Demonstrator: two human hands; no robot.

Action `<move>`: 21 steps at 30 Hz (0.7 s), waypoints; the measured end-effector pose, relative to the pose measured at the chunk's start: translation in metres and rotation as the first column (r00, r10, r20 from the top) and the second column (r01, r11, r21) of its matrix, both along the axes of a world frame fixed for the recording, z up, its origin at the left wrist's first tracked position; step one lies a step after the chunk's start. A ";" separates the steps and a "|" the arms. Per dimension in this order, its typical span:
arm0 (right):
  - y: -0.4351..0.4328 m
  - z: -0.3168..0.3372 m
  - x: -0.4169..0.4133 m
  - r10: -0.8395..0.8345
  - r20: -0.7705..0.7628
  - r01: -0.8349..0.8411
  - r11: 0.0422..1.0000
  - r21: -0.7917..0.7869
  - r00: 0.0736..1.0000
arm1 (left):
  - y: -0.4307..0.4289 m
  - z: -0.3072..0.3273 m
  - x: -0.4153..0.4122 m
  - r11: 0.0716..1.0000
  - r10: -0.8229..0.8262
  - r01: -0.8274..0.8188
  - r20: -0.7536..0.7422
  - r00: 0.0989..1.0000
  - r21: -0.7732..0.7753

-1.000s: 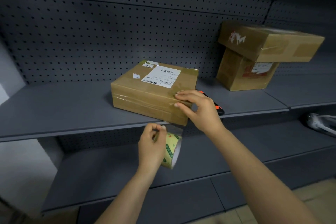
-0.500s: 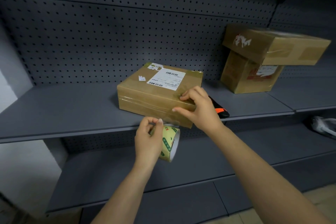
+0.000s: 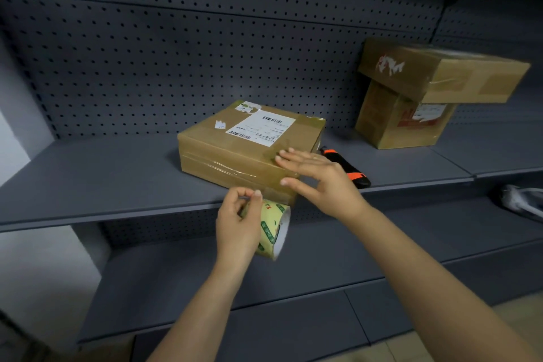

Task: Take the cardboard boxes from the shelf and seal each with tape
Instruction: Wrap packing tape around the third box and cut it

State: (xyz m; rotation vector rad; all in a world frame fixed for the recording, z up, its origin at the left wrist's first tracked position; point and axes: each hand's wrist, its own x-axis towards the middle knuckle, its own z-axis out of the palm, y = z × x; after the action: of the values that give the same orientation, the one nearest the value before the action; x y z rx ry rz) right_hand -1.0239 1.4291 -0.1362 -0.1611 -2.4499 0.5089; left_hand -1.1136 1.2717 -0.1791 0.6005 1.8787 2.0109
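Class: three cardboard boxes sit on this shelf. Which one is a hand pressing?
The flat box with the white barcode label: the right hand presses its near corner with straight fingers. The upper box and lower box stacked at right are untouched.

The flat box (image 3: 235, 150) lies on the shelf (image 3: 102, 173) at its front edge — cutter (image 3: 349, 169) just right of it, two stacked boxes (image 3: 411, 97) farther right, tape roll (image 3: 271, 229) below the edge.

Flat box (image 3: 235, 150) on shelf (image 3: 88, 179), near edge. R grip (image 3: 320, 182) flat on its near-right top corner, fingers straight. L grip (image 3: 235, 223) holds tape roll (image 3: 273, 232) just below shelf edge. Cutter (image 3: 352, 170) right of box.
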 end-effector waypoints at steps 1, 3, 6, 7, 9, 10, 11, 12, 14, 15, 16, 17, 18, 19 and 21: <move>-0.007 -0.002 -0.005 0.005 -0.032 -0.005 1.000 -0.019 0.999 | -0.004 0.000 -0.001 1.000 0.002 -0.002 -0.007 1.000 0.003; -0.018 -0.002 -0.013 0.018 -0.058 -0.023 0.996 -0.082 0.998 | -0.014 0.001 -0.006 1.000 0.006 -0.006 -0.027 1.000 0.004; -0.029 0.005 -0.015 0.039 -0.031 -0.044 0.978 -0.205 0.999 | -0.035 0.005 -0.015 1.000 0.016 -0.016 -0.082 0.996 -0.005; -0.034 0.007 -0.015 0.049 -0.035 -0.056 0.970 -0.235 0.998 | -0.042 0.006 -0.018 1.000 0.016 -0.017 -0.104 0.994 -0.005; -0.050 0.011 -0.014 0.056 -0.092 -0.080 0.958 -0.275 0.994 | -0.055 0.008 -0.023 1.000 0.012 -0.012 -0.151 0.988 -0.002; -0.059 0.012 -0.014 0.053 -0.129 -0.087 0.957 -0.277 0.990 | -0.061 0.009 -0.025 1.000 0.006 -0.006 -0.177 0.984 -0.002; -0.069 0.014 -0.014 0.049 -0.154 -0.088 0.961 -0.262 0.987 | -0.066 0.009 -0.027 1.000 0.000 0.000 -0.206 0.979 -0.002; -0.078 0.014 -0.015 0.043 -0.159 -0.080 0.968 -0.236 0.986 | -0.071 0.010 -0.029 1.000 -0.007 0.008 -0.235 0.972 0.000; -0.096 0.012 -0.016 0.024 -0.115 -0.045 0.982 -0.182 0.993 | -0.079 0.011 -0.032 1.000 -0.030 0.029 -0.296 0.955 -0.008; -0.104 0.011 -0.018 0.005 -0.082 -0.018 0.986 -0.166 0.997 | -0.083 0.012 -0.032 0.999 -0.047 0.043 -0.323 0.945 -0.017; -0.111 0.009 -0.019 -0.021 -0.052 0.013 0.987 -0.158 0.998 | -0.087 0.014 -0.033 0.998 -0.064 0.059 -0.351 0.934 -0.024; -0.117 0.008 -0.019 -0.050 -0.032 0.045 0.986 -0.158 0.998 | -0.091 0.015 -0.034 0.997 -0.080 0.074 -0.383 0.920 -0.031; -0.122 0.006 -0.018 -0.076 -0.025 0.071 0.982 -0.175 0.997 | -0.095 0.015 -0.034 0.995 -0.098 0.088 -0.413 0.905 -0.043; -0.127 0.005 -0.017 -0.095 -0.029 0.087 0.975 -0.205 0.995 | -0.099 0.016 -0.035 0.993 -0.116 0.102 -0.433 0.894 -0.056; -0.135 0.001 -0.012 -0.119 -0.039 0.104 0.957 -0.270 0.992 | -0.105 0.013 -0.037 0.987 -0.156 0.126 -0.454 0.877 -0.096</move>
State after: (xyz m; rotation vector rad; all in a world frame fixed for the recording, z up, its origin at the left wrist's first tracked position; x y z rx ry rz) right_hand -1.0356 1.2939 -0.1349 -0.3904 -2.2944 0.7824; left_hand -1.1511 1.1670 -0.1663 1.2515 2.0682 1.8172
